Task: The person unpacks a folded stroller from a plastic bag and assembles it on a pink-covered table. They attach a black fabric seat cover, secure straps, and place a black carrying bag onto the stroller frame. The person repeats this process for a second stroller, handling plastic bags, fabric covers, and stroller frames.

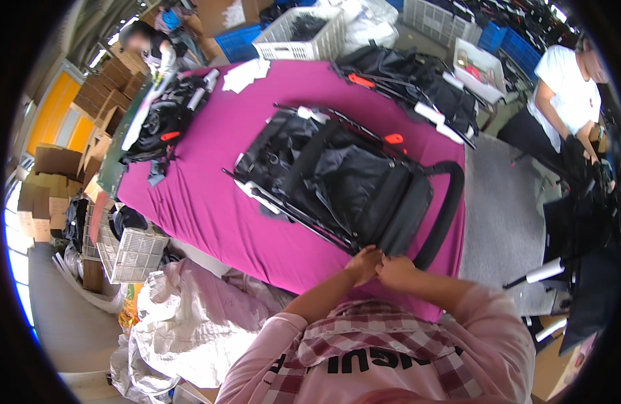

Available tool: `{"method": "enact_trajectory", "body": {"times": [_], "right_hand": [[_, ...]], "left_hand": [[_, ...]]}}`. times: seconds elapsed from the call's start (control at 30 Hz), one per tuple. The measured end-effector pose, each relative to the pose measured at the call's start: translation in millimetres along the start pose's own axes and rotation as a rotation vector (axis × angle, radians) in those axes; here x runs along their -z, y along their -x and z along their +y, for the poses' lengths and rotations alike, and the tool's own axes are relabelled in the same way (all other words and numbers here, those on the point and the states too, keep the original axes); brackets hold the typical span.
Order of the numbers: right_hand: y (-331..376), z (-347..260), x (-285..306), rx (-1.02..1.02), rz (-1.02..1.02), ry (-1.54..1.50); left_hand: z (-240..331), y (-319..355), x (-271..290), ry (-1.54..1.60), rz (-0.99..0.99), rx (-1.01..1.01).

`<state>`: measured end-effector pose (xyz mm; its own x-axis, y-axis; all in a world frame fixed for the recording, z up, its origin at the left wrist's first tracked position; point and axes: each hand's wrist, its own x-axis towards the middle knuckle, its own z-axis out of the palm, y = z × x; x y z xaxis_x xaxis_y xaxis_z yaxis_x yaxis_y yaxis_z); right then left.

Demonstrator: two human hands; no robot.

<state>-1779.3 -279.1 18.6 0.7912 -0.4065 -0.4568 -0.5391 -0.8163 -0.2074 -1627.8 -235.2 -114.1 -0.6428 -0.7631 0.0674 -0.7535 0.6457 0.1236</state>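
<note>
A folded black stroller (351, 168) lies on the magenta-covered table in front of me, its curved foam handle (450, 209) toward the right. My left hand (365, 264) is closed at the stroller's near lower corner, beside the black padded panel (399, 210). Right next to it, my right hand (395, 271) is closed too, its fingers pinching at that same corner. The two hands nearly touch. Whatever small part lies between the fingertips is hidden. A red-orange tab (394, 139) shows on the stroller's far side.
Other folded strollers lie at the table's left end (163, 124) and far right (411, 84). White papers (246, 74) rest near the far edge. A person (559, 94) works at right, another (155, 50) at far left. White sacks (189, 323) and a crate (130, 256) stand at left.
</note>
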Motion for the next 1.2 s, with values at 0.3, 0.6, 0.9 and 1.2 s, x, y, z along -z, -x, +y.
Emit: {"method": "enact_trajectory", "body": {"times": [0.3,0.6,0.9,1.2], "right_hand": [[78,70,20,-0.589,1.36,-0.433],[47,59,-22,-0.306,0.862,-2.44],[23,32,3,-0.633,1.047,-2.33],[-6,-100,5,-0.683,0.983,-2.325]], "left_hand": [[7,-2,49,0.23,-0.183,0.132],[18,-1,53,0.136,-0.34,0.268],[20,128,67,0.339,-0.074,0.53],[34,410,-33,0.606,-0.068,1.476]]}}
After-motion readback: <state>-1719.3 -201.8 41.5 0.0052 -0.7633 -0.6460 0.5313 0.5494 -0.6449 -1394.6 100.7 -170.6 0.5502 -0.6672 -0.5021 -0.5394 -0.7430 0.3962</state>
